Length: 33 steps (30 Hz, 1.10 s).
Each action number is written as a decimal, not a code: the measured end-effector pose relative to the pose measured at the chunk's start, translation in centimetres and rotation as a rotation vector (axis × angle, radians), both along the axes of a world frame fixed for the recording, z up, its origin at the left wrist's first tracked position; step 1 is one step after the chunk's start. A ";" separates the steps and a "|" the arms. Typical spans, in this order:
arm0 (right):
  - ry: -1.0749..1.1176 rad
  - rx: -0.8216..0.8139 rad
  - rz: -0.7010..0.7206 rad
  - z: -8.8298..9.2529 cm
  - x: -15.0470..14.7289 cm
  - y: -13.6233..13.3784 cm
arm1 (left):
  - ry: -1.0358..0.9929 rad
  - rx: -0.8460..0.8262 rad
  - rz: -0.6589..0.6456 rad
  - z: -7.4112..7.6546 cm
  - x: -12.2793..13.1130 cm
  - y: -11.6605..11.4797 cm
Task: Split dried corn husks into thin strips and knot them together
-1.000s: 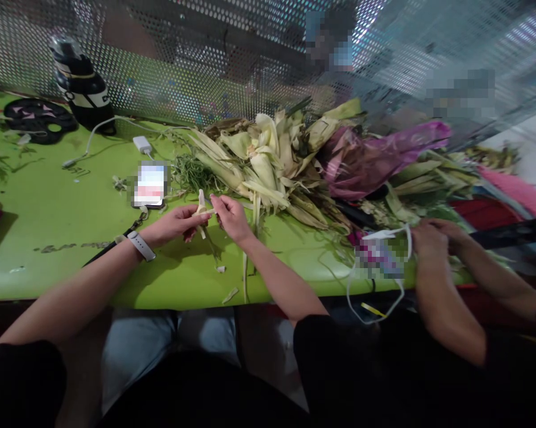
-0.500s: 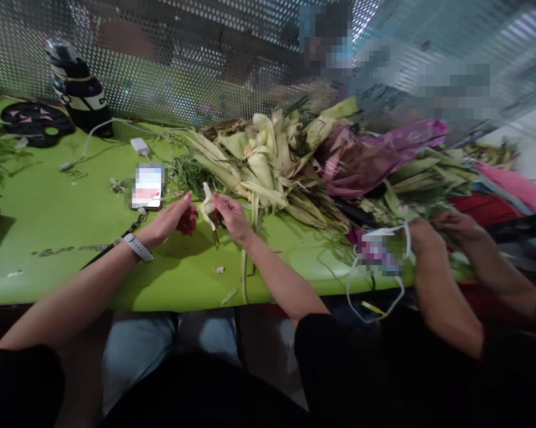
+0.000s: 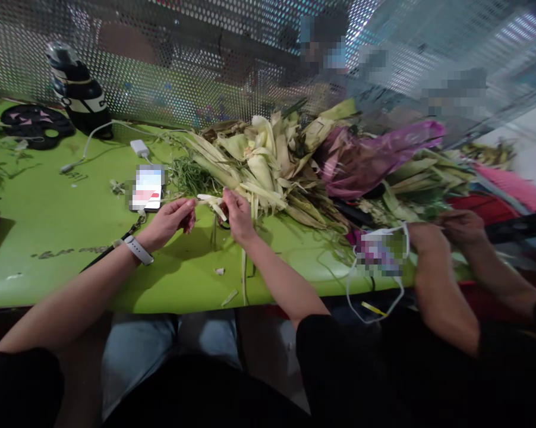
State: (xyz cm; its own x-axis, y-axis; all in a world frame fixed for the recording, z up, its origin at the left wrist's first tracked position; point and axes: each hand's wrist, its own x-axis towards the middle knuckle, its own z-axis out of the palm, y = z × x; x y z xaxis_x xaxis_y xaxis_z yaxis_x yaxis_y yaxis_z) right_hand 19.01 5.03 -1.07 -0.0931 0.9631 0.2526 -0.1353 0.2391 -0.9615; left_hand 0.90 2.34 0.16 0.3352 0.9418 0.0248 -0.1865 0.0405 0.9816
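Note:
My right hand pinches a pale, whitish piece of split husk, its narrow strips pointing left. A dark, curved bit shows under these fingers, too small to make out. To its left, my left hand is closed, thumb and fingers together near the tip of the strips; whether anything is between them is hidden. Right behind my hands lies a bundle of thin green strands. A big heap of corn husks rises beyond my right hand. A lit phone lies just behind my left hand.
On the green table stand a dark bottle and a black mask-like item. A white cable adapter lies behind the phone. Rightward are a pink plastic bag, a pouch with white cord and another person's hands.
The pale husk piece has turned from upright to nearly level, its strips now pointing left. My right hand has rotated and risen slightly. My left hand's fingers have drawn closer together.

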 end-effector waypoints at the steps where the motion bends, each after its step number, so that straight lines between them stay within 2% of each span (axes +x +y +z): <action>1: 0.001 0.016 -0.013 0.1 0.1 0.1 | -0.029 0.006 -0.007 0.0 -0.1 0.0; 4: -0.061 0.080 0.010 0.5 0.4 0.0 | -0.041 0.034 -0.054 -0.3 -0.6 0.4; 8: -0.236 0.128 0.148 0.7 0.7 -0.2 | 0.049 -0.009 -0.143 -0.9 -1.3 1.0; 10: -0.282 0.132 0.216 0.6 0.6 -0.4 | 0.079 -0.005 -0.122 -0.9 -1.3 1.0; 13: -0.309 0.114 0.275 0.4 0.4 -0.5 | 0.215 0.091 -0.052 -0.5 -1.0 0.6; 15: -0.306 0.093 0.243 0.5 0.3 -0.6 | 0.246 0.139 -0.022 -0.2 -0.7 0.4; 19: -0.218 0.045 0.110 0.7 0.3 -0.4 | 0.178 0.181 -0.011 0.0 -0.6 0.5; 22: -0.195 0.021 0.186 0.7 0.4 -0.2 | 0.157 0.215 -0.025 -0.3 -0.8 0.8; 28: -0.138 -0.156 0.303 0.1 0.5 0.6 | 0.250 0.198 -0.103 -0.4 -0.7 0.7; 33: -0.174 -0.321 0.479 0.5 0.9 0.8 | 0.312 0.214 -0.188 0.2 -0.5 0.1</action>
State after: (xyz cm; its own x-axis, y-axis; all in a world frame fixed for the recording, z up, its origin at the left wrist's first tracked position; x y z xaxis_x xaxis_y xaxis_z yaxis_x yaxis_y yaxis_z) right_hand 19.92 5.84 -0.55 -0.5491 0.8296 -0.1013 0.0094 -0.1151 -0.9933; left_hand 0.40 2.40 0.36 0.5228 0.8483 0.0836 0.1125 -0.1659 0.9797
